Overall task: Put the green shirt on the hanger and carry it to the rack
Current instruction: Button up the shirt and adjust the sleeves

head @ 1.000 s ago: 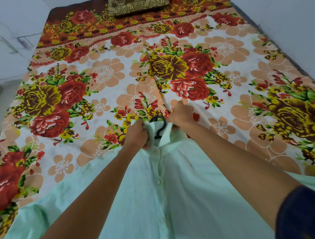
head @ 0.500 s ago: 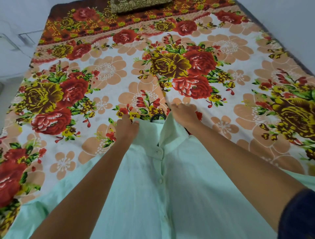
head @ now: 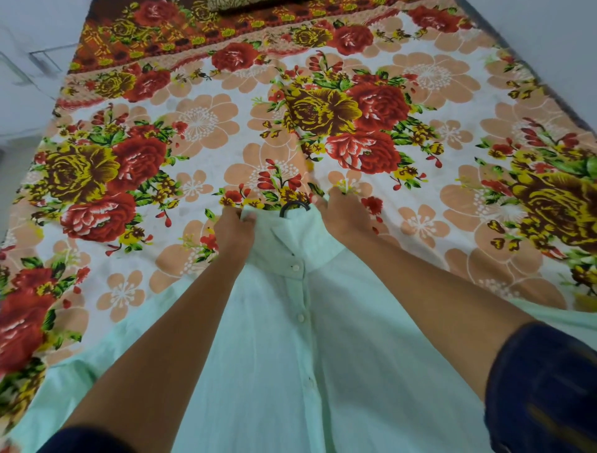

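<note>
A pale green buttoned shirt (head: pixel 284 349) lies flat on the bed, collar away from me. The black hanger hook (head: pixel 292 207) pokes out just above the collar; the rest of the hanger is hidden inside the shirt. My left hand (head: pixel 234 231) grips the left side of the collar with curled fingers. On the collar's right side, my right hand (head: pixel 342 216) holds the cloth beside the hook. No rack is in view.
The bed carries a floral sheet (head: pixel 200 123) with red and yellow roses. A patterned pillow (head: pixel 245 4) lies at the far end. Pale floor (head: pixel 22 74) shows left of the bed, and a light wall or floor at the right.
The collar has been pulled up around the hanger, so only the top of the hook shows now. Both hands moved apart to the collar's two sides.
</note>
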